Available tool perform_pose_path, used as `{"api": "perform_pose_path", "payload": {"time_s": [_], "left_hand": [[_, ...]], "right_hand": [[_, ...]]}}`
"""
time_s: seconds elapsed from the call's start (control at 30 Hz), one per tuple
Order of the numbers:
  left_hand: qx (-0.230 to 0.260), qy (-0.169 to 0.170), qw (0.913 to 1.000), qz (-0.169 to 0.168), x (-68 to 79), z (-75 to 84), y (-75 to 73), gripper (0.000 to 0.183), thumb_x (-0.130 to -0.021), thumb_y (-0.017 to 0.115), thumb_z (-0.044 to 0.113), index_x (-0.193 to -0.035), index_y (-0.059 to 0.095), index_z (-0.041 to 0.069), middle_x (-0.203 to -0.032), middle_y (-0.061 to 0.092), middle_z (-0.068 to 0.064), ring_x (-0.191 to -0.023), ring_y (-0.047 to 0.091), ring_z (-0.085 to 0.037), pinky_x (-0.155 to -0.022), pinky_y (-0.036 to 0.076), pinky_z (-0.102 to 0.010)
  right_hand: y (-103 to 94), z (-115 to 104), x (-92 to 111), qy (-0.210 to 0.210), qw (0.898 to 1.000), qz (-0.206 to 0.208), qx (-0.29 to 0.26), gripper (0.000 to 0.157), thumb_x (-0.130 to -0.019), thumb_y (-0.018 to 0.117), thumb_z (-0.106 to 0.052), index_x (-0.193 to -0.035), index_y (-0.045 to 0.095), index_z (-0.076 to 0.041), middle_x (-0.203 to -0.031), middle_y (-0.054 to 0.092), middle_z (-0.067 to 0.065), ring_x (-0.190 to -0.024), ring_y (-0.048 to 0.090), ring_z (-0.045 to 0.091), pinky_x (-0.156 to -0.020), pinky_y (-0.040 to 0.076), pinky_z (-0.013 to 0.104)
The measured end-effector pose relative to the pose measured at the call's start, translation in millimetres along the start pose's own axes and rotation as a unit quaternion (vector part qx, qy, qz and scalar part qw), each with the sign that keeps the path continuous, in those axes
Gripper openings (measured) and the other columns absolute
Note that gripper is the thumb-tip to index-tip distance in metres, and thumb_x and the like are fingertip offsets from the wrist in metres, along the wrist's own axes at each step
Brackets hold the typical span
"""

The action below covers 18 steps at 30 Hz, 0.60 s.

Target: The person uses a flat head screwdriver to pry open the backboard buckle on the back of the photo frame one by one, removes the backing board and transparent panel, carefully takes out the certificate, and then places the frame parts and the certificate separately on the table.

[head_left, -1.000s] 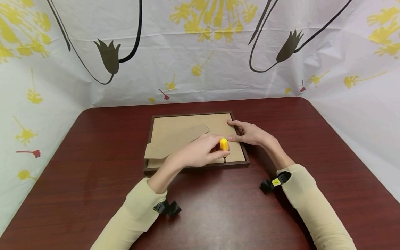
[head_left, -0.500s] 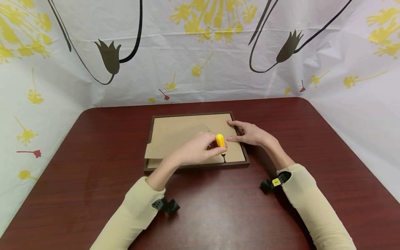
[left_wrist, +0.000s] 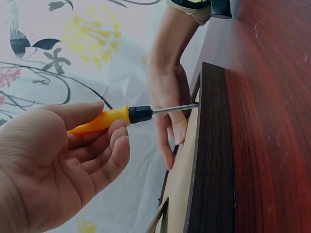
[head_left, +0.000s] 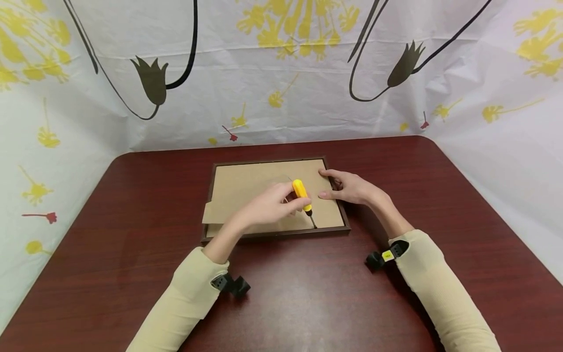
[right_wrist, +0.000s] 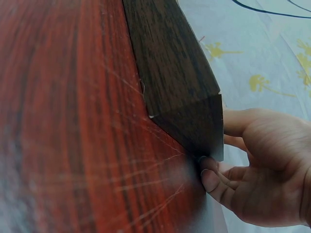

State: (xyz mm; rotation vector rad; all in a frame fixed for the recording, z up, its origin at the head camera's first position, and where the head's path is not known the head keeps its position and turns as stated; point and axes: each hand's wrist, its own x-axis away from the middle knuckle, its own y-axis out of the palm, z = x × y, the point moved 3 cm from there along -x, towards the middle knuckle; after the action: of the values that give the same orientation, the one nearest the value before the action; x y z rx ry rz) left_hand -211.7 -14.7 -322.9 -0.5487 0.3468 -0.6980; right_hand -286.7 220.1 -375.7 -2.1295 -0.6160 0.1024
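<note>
- On the dark red tabletop (head_left: 286,303), a brown picture frame (head_left: 272,235) lies flat with its back up, a tan board (head_left: 259,172) set inside its rails.
- Across the left part of the board rests a cardboard flap (head_left: 224,210); one end sticks out over the left rail, and the left hand hides part of it. The left wrist view shows a flap edge tilted up from the board.
- The left hand (head_left: 266,205) reaches over the near rail with its grip closed on a yellow screwdriver (head_left: 299,188), thumb and forefinger pinching the handle, the other fingers loosely bent.
- The screwdriver slants, handle up and to the left, metal shaft running down to the inner edge of the near rail, toward its right end. What exactly the tip touches is too small to tell.
- The right hand (head_left: 354,188) has its grip on the frame's right side: thumb and forefinger spread on the board, other fingers curled at the outer edge, close to the corner in the right wrist view.
- Both arms wear cream sleeves (head_left: 189,293) with small black cameras (head_left: 239,286) at the wrists.
- Behind the tabletop hangs a white cloth (head_left: 325,105) printed with flowers.
</note>
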Motion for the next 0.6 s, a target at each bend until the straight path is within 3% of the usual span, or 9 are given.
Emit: {"api": "perform_pose_path", "payload": {"time_s": [0.4, 0.47, 0.6], "left_hand": [[0.085, -0.043, 0.9939, 0.056, 4.8, -6.1, -12.9, 0.025, -0.107, 0.055, 0.026, -0.105, 0.060, 0.001, -0.086, 0.061, -0.019, -0.079, 0.059, -0.036, -0.078, 0.052, -0.054], [0.087, -0.047, 0.9923, 0.075, 5.6, -6.7, -16.6, 0.027, -0.107, 0.054, 0.027, -0.106, 0.060, 0.001, -0.085, 0.060, -0.016, -0.080, 0.058, -0.039, -0.077, 0.051, -0.053], [0.063, -0.054, 0.9901, 0.113, 9.6, -6.5, -26.8, 0.029, -0.107, 0.052, 0.030, -0.106, 0.061, 0.003, -0.082, 0.057, -0.016, -0.070, 0.051, -0.029, -0.064, 0.045, -0.035]], "right_hand": [[0.5, 0, -1, -0.001, 1.000, 0.000, -0.004, 0.083, -0.092, 0.075, -0.041, -0.157, 0.035, -0.010, -0.160, 0.036, 0.012, -0.143, 0.037, 0.034, -0.111, 0.033, 0.054], [0.3, 0, 0, -0.001, 1.000, 0.000, -0.002, 0.083, -0.092, 0.075, -0.041, -0.158, 0.035, -0.011, -0.160, 0.036, 0.012, -0.142, 0.037, 0.034, -0.111, 0.033, 0.054], [0.3, 0, 0, -0.002, 1.000, -0.003, 0.001, 0.081, -0.093, 0.074, -0.041, -0.158, 0.035, -0.011, -0.161, 0.034, 0.012, -0.141, 0.038, 0.034, -0.111, 0.034, 0.054]]}}
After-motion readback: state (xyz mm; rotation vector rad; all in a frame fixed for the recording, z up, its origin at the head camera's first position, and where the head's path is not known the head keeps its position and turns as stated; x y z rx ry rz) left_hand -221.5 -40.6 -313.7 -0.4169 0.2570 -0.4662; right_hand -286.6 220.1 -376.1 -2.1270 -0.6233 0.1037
